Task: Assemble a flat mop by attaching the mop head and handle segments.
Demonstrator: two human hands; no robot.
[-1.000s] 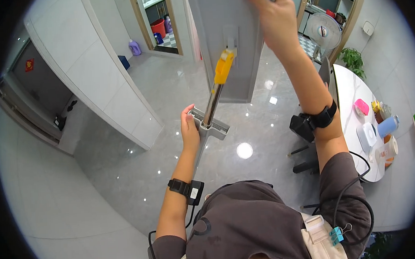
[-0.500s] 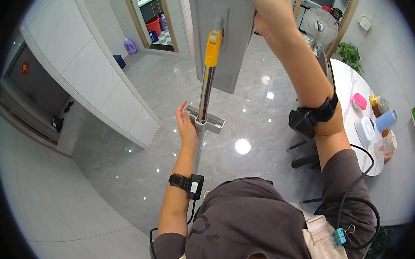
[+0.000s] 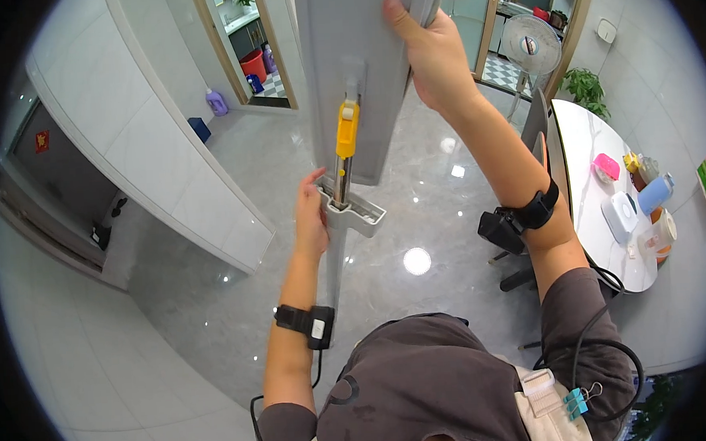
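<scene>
A flat mop is held with its large grey mop head (image 3: 332, 46) up. A yellow joint (image 3: 347, 129) links the head to a short visible length of metal pole (image 3: 342, 171). The pole passes through a light grey slotted wringer frame (image 3: 361, 214). Gripping the mop head's right edge is my right hand (image 3: 440, 60), thumb across its face. My left hand (image 3: 311, 219) is closed on the left end of the wringer frame, its fingers partly hidden behind it. Below the frame, a grey handle (image 3: 336, 277) runs down beside my left forearm.
A white table (image 3: 598, 184) on the right bears a pink container, a blue cup and other items. Beyond it stand a white fan (image 3: 529, 45) and a plant (image 3: 584, 92). A tiled wall corner (image 3: 173, 142) juts in at left; a purple bottle (image 3: 216, 101) sits behind it.
The mop head and yellow joint have come down and slightly left, nearer the wringer frame, so less pole shows. My right hand has moved down with the head; the left hand stays on the frame.
</scene>
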